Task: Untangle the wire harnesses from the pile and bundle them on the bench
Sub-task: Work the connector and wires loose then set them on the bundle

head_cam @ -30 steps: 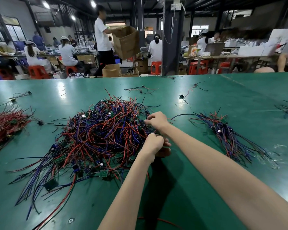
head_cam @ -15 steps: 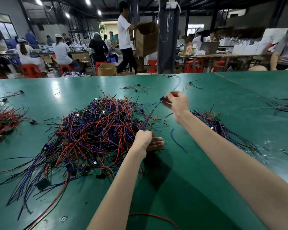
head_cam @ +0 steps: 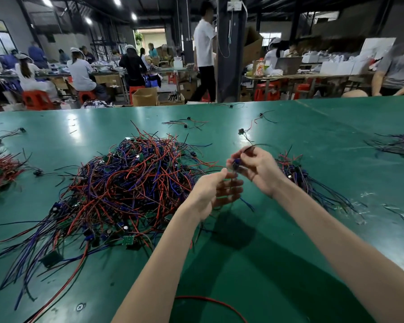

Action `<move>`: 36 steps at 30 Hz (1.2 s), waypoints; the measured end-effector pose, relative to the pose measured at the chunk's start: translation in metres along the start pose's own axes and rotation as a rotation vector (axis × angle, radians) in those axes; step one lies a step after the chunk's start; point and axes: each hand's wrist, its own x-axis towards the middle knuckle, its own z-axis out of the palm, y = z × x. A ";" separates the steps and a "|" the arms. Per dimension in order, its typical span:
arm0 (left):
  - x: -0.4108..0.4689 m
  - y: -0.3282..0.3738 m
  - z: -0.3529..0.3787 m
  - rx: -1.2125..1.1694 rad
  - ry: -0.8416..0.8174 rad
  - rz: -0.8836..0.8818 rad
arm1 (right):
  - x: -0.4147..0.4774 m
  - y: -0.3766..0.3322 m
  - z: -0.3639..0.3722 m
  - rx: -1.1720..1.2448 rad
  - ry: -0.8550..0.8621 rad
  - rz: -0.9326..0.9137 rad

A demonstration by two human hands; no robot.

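Note:
A big tangled pile of red, blue and black wire harnesses (head_cam: 128, 183) with small green boards lies on the green bench (head_cam: 266, 264), left of centre. My right hand (head_cam: 258, 169) is raised just right of the pile and pinches one harness (head_cam: 237, 163) by its dark blue connector, its wires trailing down. My left hand (head_cam: 214, 192) is close below it, thumb and finger pinching the same harness's wire, other fingers spread. A sorted bundle of harnesses (head_cam: 306, 180) lies on the bench behind my right wrist.
A red-wire bundle (head_cam: 0, 171) lies at the left edge and another dark bundle (head_cam: 397, 143) at the far right. Single loose harnesses (head_cam: 187, 123) are scattered farther back. A loose red wire (head_cam: 210, 301) curls near the front edge. People work at benches behind.
My right hand has come back down from its high pull, with the harness freed from the pile. My left hand has lifted off the pile and now takes hold of that harness's wire.

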 end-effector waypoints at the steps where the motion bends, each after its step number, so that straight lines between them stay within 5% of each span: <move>1: -0.001 -0.002 0.004 -0.012 -0.055 -0.014 | -0.003 0.008 0.002 -0.021 -0.030 0.005; 9: 0.002 -0.005 0.008 -0.154 0.024 -0.059 | -0.018 0.020 -0.003 -0.034 -0.140 0.017; 15: 0.007 -0.012 0.008 -0.094 0.140 -0.037 | -0.013 0.038 -0.012 -0.515 0.348 -0.073; 19: 0.006 -0.014 0.008 -0.024 0.155 -0.036 | -0.020 0.038 -0.005 -0.414 0.144 0.127; 22: 0.005 -0.016 0.007 0.069 0.189 -0.057 | -0.024 0.041 0.000 -0.346 0.068 0.089; 36: 0.008 -0.018 0.001 0.289 0.158 0.055 | -0.017 0.029 -0.013 -0.230 0.065 0.213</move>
